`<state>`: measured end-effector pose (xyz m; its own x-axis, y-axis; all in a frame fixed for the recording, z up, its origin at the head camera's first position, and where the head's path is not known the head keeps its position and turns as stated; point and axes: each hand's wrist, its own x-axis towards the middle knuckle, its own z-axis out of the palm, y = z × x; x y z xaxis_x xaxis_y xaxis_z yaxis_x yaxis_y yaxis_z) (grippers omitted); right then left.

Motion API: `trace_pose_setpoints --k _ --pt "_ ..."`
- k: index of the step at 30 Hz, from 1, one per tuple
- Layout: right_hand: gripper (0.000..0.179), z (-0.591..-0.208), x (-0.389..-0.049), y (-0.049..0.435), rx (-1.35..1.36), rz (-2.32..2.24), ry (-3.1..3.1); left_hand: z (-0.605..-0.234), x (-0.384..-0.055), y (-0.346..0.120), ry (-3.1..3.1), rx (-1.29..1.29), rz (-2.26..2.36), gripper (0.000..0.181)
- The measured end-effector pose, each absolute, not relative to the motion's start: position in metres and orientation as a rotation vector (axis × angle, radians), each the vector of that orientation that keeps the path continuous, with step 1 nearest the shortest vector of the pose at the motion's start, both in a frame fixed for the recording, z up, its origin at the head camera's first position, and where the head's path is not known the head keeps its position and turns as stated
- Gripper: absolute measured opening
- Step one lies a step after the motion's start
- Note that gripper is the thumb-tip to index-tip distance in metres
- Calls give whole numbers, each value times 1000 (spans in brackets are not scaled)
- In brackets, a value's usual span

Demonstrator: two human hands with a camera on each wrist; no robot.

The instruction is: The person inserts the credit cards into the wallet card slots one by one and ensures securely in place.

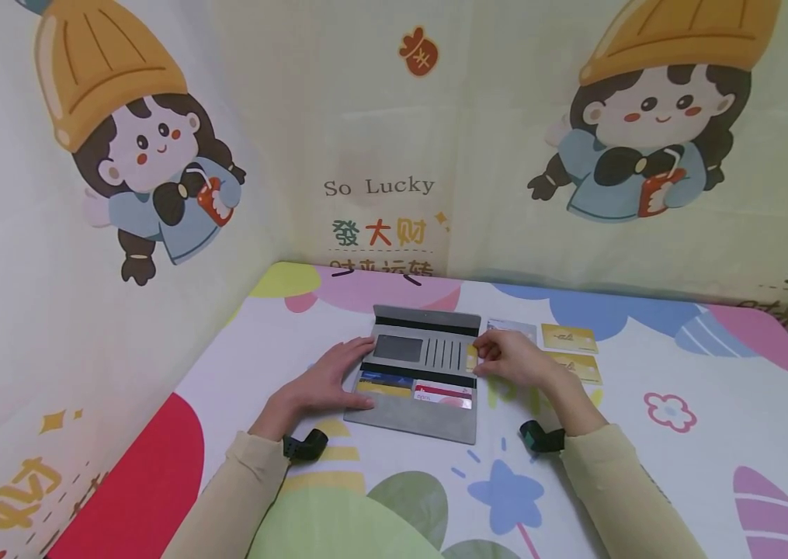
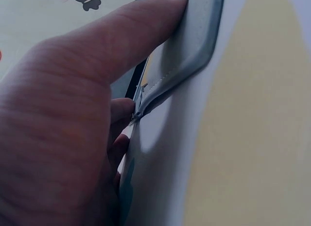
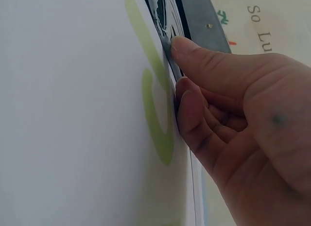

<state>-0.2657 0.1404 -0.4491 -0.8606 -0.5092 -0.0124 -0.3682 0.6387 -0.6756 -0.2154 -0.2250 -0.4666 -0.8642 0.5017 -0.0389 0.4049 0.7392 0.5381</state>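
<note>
An unfolded grey wallet [image 1: 411, 421] lies on the table, with a dark window pocket and a row of slots in its upper half. Two cards show in the lower pockets: a blue-and-gold card [image 1: 383, 383] and a red-and-white card [image 1: 442, 394]. My left hand [image 1: 329, 378] rests along the wallet's left edge, fingers spread, its thumb [image 2: 146, 22] pressing on the lower flap. At the right edge, my right hand [image 1: 511, 357] pinches a gold card [image 1: 471, 359] that sits mostly within the wallet. The card is hidden behind the fingers in the right wrist view.
Right of the wallet lie a silvery-blue card [image 1: 514, 329] and two gold cards, the upper card [image 1: 569, 338] and the lower card [image 1: 584, 367], partly behind the right hand. A patterned cloth covers the table [image 1: 708, 373]; printed curtains [image 1: 491, 155] hang at the back and left.
</note>
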Motion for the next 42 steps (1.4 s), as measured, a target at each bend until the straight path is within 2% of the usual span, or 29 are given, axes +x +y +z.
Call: trace_pose_setpoints --k 17,25,42 --pt "42 -445 -264 147 -697 -1020 2646 -466 -217 -224 2754 752 782 99" --pt "45 -441 -264 171 -627 -994 2715 -465 -217 -221 2746 762 799 98" --pt "54 -434 -255 226 -748 -1082 2697 -463 -213 -224 2746 690 813 98"
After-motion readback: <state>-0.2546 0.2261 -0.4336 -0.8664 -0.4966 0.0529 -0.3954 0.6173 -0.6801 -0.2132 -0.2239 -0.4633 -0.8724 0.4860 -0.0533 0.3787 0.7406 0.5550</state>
